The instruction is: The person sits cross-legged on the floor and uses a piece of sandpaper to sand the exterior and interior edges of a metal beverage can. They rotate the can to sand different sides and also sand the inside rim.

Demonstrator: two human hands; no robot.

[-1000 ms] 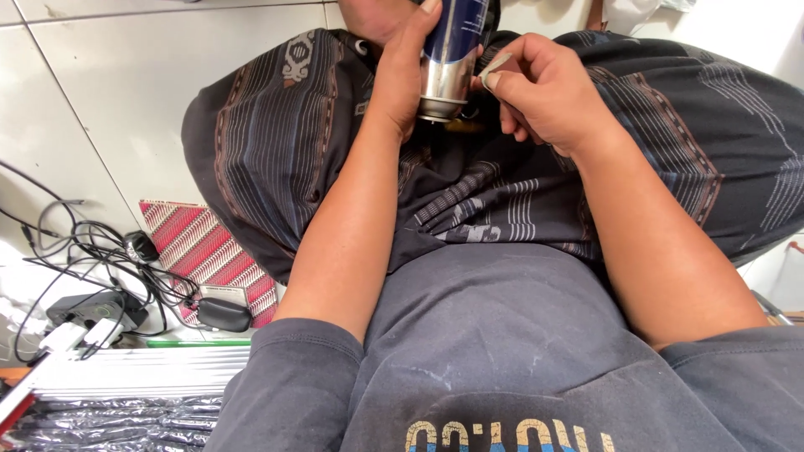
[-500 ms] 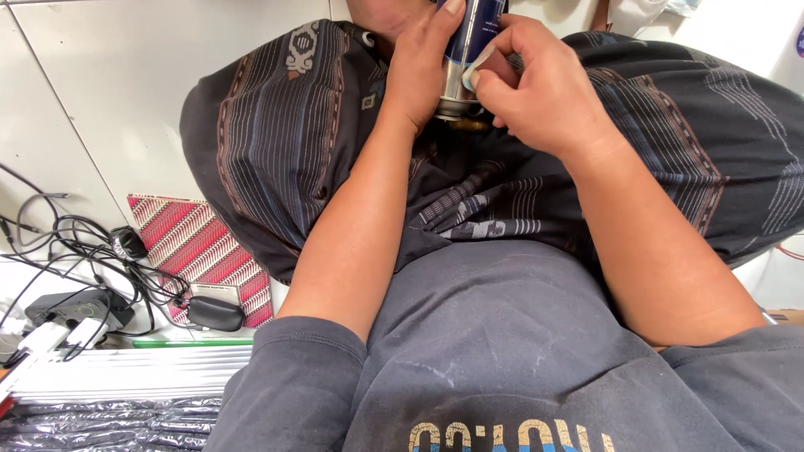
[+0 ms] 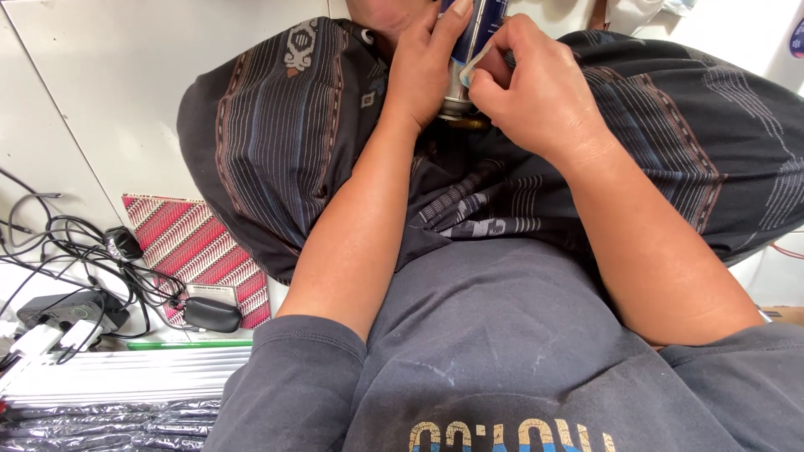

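A blue and silver metal can (image 3: 476,33) stands upright between my knees at the top of the head view, its top cut off by the frame edge. My left hand (image 3: 423,63) wraps around the can's left side and holds it. My right hand (image 3: 536,92) presses against the can's right side, with a small pale piece (image 3: 471,69) pinched under its thumb against the can. My lap is covered by a dark striped patterned cloth (image 3: 276,142). I wear a grey shirt.
A red and white striped pouch (image 3: 197,251) lies on the white floor at the left. Beside it are tangled black cables (image 3: 67,251), a black adapter (image 3: 211,315), white plugs (image 3: 50,339), a green pen (image 3: 188,344) and crinkled foil (image 3: 100,423).
The view has shifted so the can and both hands sit higher in frame. My right hand has closed in against the can's side.
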